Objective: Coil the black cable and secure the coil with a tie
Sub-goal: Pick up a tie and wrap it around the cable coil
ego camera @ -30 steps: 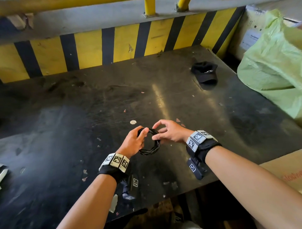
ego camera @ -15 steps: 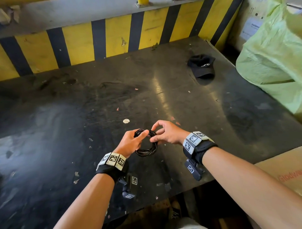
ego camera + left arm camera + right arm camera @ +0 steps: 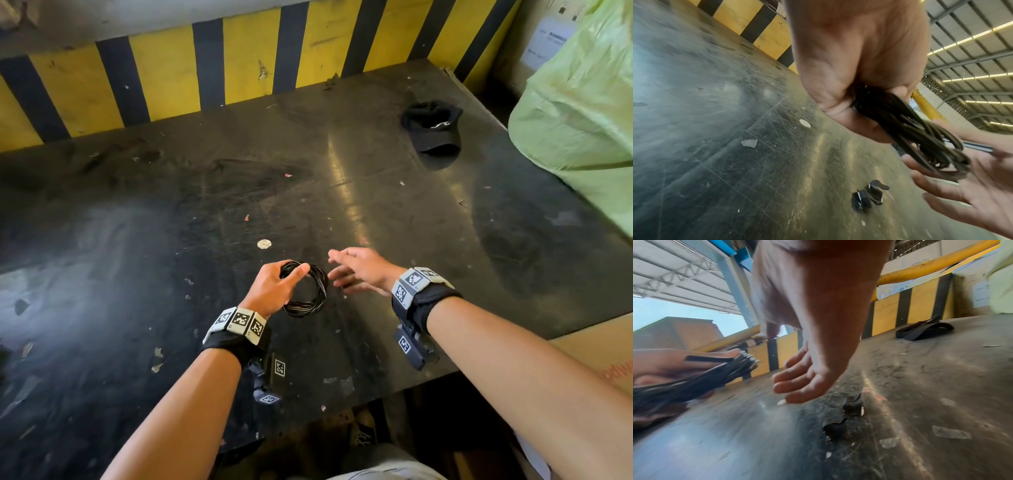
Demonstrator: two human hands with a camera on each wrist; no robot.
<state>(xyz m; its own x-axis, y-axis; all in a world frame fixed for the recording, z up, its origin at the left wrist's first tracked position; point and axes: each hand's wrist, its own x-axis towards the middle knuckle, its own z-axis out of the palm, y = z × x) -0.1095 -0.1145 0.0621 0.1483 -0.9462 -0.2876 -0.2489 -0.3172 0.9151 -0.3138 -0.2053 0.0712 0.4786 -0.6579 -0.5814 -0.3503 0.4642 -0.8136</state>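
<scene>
- The left hand (image 3: 274, 291) holds the black cable (image 3: 305, 291), which is wound into a round coil.
- Its thumb lies over the top of the coil and its fingers curl under it, so the coil is pinched at its left side.
- The coil hangs in the air just above the table (image 3: 137, 240), near the front edge.
- The right hand (image 3: 359, 272) is just beside the coil, on its right side, and does not touch it.
- Its fingers (image 3: 789, 386) are spread and almost straight, and they hold nothing.
- In the left wrist view, the coil (image 3: 920, 138) sticks out from the closed left hand toward the open right palm (image 3: 982, 186).
- Some small black ties (image 3: 867, 198) lie on the table under the hands.
- A black cap (image 3: 433, 126) lies far back on the table, well apart from the hands.
- A green plastic bag (image 3: 582, 102) stands at the right side of the table.
- A wall with yellow and black stripes (image 3: 171, 78) runs behind the table.
</scene>
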